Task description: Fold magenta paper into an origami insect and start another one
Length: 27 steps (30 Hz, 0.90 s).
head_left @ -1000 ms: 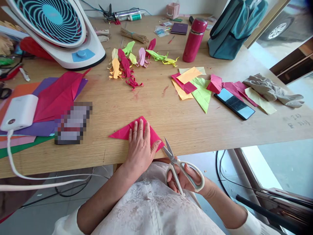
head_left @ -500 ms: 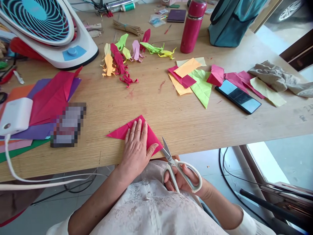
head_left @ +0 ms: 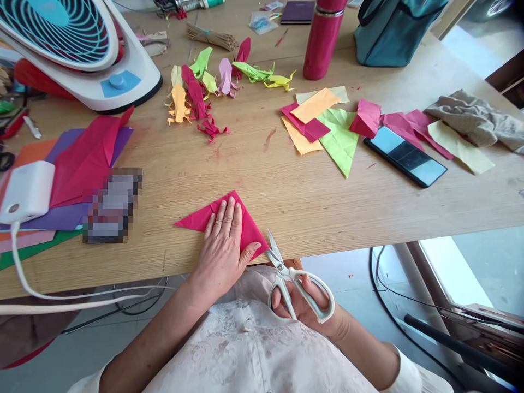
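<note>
A folded magenta paper triangle (head_left: 250,232) lies at the table's front edge. My left hand (head_left: 223,240) rests flat on it, fingers stretched out and the thumb towards its right corner. White-handled scissors (head_left: 280,266) are in my right hand (head_left: 301,303), with my fingers through the handle loops. The blades stand apart, pointing up and to the left. Their tips are at the paper's right corner; whether paper is between the blades I cannot tell.
Folded paper animals (head_left: 196,93) sit at the back. Paper scraps (head_left: 339,136), a phone (head_left: 405,155) and a grey cloth (head_left: 470,117) lie right, near a magenta flask (head_left: 323,43) and teal bag (head_left: 395,41). A fan (head_left: 131,82), coloured sheets (head_left: 90,158) and a white power bank (head_left: 27,188) are left.
The camera view has shifted slightly. Both hands, the paper and the scissors keep nearly the same positions relative to each other.
</note>
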### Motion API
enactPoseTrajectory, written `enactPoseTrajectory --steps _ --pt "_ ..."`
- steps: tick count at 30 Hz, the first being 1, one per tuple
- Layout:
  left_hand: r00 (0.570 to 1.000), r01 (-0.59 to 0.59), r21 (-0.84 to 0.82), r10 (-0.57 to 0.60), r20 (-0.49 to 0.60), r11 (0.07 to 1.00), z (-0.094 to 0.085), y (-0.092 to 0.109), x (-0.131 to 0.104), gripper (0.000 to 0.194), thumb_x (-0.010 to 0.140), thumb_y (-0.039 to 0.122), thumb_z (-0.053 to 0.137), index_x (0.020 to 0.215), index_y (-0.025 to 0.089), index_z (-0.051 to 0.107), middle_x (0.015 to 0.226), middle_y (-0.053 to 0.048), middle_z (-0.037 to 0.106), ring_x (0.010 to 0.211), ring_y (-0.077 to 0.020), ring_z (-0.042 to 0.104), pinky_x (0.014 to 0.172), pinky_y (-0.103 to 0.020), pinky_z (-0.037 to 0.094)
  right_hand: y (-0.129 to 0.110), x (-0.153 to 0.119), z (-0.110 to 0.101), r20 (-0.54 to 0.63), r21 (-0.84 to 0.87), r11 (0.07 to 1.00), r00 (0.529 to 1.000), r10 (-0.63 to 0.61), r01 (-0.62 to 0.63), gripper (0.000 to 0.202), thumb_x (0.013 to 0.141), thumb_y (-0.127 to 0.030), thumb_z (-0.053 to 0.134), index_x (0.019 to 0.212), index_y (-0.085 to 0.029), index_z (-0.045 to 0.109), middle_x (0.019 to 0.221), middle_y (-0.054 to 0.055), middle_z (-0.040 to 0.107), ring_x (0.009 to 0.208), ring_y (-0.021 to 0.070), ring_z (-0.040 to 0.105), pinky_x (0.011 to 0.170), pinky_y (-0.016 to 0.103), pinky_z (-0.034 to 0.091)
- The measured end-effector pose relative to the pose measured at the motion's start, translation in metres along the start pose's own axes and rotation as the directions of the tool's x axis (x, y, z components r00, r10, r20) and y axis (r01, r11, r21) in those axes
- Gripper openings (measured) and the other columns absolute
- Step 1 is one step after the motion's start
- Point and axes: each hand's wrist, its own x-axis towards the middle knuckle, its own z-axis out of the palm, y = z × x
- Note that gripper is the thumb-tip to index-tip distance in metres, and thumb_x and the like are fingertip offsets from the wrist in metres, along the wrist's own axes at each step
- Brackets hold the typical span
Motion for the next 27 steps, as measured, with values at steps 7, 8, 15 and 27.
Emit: enactPoseTrajectory --steps 7,8,15,27 --pt "0.999 -0.036 0.006 0.036 0.028 0.999 -0.001 -0.006 -0.002 0.083 0.099 0.057 0.035 0.156 0.0 0.018 0.165 -0.024 0.017 0.154 -0.0347 0.013 0.122 -0.053 0.022 0.003 0.002 0.009 -0.028 0.076 0.997 1.0 -0.004 0.006 0.069 0.086 -0.076 0.044 0.094 -0.013 0.073 0.069 0.003 0.047 0.061 0.0156 0.036 0.063 0.029 0.026" --pt "0.999 -0.042 0.007 0.042 0.034 0.999 -0.001 -0.007 -0.003 0.082 0.099 0.057 0.037 0.157 0.001 0.019 0.165 -0.023 0.017 0.154 -0.0351 0.013 0.122 -0.054 0.023 0.004 0.002 0.009 -0.032 0.066 0.997 0.999 -0.026 0.028 0.069 0.087 -0.075 0.044 0.095 -0.013 0.073 0.069 0.004 0.047 0.062 0.0161 0.036 0.064 0.029 0.027" --pt "1.0 -0.025 0.002 0.025 0.007 1.0 -0.011 0.006 -0.005 0.064 0.101 0.034 0.04 0.155 0.003 0.026 0.165 -0.02 0.02 0.154 -0.0346 0.015 0.121 -0.057 0.023 0.008 0.001 0.014 -0.038 0.089 0.996 0.999 -0.024 0.027 0.067 0.088 -0.074 0.044 0.098 -0.013 0.07 0.072 0.003 0.045 0.064 0.0157 0.034 0.064 0.029 0.026" --pt "0.999 0.002 -0.085 -0.005 -0.04 0.996 0.007 0.017 -0.004 0.07 0.103 0.042 0.031 0.155 -0.003 0.021 0.164 -0.027 0.019 0.154 -0.0349 0.014 0.122 -0.055 0.026 0.009 -0.001 0.014 -0.06 0.085 0.996 0.998 0.006 -0.001 0.066 0.087 -0.074 0.046 0.102 -0.014 0.069 0.073 0.002 0.044 0.061 0.0145 0.035 0.061 0.028 0.024"
